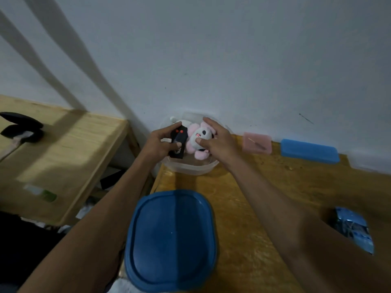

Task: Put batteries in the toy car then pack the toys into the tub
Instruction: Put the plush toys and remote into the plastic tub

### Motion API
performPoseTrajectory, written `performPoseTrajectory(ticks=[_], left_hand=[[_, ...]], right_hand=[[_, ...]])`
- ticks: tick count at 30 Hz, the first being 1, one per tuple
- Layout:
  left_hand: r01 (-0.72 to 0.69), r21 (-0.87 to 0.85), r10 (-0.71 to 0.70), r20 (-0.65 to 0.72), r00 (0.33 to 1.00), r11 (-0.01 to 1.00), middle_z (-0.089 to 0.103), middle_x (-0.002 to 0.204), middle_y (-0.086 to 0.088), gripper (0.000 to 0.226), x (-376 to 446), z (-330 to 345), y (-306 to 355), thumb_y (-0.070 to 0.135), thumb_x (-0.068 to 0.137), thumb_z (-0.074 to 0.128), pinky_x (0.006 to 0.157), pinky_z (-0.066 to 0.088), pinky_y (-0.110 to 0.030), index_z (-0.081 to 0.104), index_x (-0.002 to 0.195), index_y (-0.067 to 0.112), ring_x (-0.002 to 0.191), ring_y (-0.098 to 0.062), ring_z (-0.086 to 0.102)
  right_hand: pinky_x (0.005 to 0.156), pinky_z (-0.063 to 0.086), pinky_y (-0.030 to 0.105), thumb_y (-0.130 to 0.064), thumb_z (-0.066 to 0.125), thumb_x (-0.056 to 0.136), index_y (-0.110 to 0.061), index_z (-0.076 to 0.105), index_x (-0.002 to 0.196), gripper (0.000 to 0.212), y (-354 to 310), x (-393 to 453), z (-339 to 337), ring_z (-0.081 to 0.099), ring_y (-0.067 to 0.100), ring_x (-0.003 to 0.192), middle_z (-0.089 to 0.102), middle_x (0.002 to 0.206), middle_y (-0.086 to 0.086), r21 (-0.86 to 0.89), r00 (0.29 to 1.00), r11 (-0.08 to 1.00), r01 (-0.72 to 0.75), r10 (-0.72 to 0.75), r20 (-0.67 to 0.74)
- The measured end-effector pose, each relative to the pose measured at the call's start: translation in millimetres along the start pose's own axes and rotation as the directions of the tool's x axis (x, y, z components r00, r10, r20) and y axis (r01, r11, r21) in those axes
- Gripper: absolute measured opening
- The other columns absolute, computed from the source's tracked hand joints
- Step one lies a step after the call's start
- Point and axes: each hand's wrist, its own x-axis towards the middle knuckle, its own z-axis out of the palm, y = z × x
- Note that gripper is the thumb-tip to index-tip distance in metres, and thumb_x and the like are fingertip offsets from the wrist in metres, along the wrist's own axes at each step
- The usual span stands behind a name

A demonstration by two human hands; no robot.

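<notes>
A clear plastic tub stands at the far left corner of the wooden table, against the wall. Over it, my left hand grips a black toy with two red dots, probably the toy car or its remote. My right hand holds a pink and white plush toy inside the tub, thumb pressed on its front. The two toys sit side by side, touching. The tub's blue lid lies flat on the table's near edge between my forearms.
A pink case and a blue case lie along the wall to the right. A shiny blue packet rests at the right, behind my forearm. A lower wooden bench with a black object stands to the left.
</notes>
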Motion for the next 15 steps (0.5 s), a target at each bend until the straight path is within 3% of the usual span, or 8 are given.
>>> performPoseTrajectory(ticks=[3, 6, 10, 15], left_hand=[[0.035, 0.059, -0.035, -0.005, 0.999, 0.998, 0.062, 0.111, -0.008, 0.065, 16.2, -3.8, -3.8, -0.019, 0.084, 0.065, 0.096, 0.056, -0.044, 0.061, 0.138, 0.019, 0.114, -0.032, 0.060], [0.103, 0.156, -0.106, 0.010, 0.994, 0.982, 0.063, 0.117, -0.012, 0.066, 33.4, -1.9, -3.9, -0.025, 0.083, 0.061, 0.079, 0.058, -0.031, 0.066, 0.131, 0.019, 0.112, -0.033, 0.061], [0.181, 0.277, -0.182, -0.020, 0.983, 0.944, 0.065, 0.130, -0.013, 0.066, 49.8, 12.2, -12.3, -0.022, 0.080, 0.063, 0.097, 0.056, -0.042, 0.069, 0.128, 0.024, 0.117, -0.032, 0.061], [0.116, 0.423, -0.118, -0.023, 0.993, 0.899, 0.066, 0.133, -0.011, 0.069, 47.0, 23.7, -16.4, -0.014, 0.079, 0.068, 0.094, 0.048, -0.028, 0.065, 0.135, 0.027, 0.121, -0.029, 0.060]], right_hand=[[0.101, 0.053, 0.042, -0.008, 0.077, 0.084, -0.030, 0.048, 0.147, 0.073, 9.1, 11.8, 14.0, 0.053, 0.022, 0.127, 0.047, 0.150, 0.000, -0.067, 0.999, 0.997, -0.050, 0.050, -0.002], [0.104, 0.050, 0.046, -0.008, 0.078, 0.082, -0.029, 0.050, 0.144, 0.071, 16.0, 21.9, 22.0, 0.052, 0.026, 0.128, 0.048, 0.148, 0.003, -0.182, 0.996, 0.979, -0.087, 0.085, -0.019], [0.106, 0.046, 0.035, -0.005, 0.076, 0.083, -0.025, 0.055, 0.140, 0.065, 20.4, 31.6, 26.4, 0.049, 0.027, 0.131, 0.045, 0.148, 0.006, -0.331, 0.993, 0.938, -0.103, 0.077, -0.090], [0.112, 0.038, 0.032, -0.008, 0.072, 0.083, -0.029, 0.050, 0.144, 0.068, 21.1, 26.8, 35.8, 0.038, 0.026, 0.137, 0.031, 0.153, 0.009, -0.444, 0.990, 0.888, -0.121, 0.078, -0.115]])
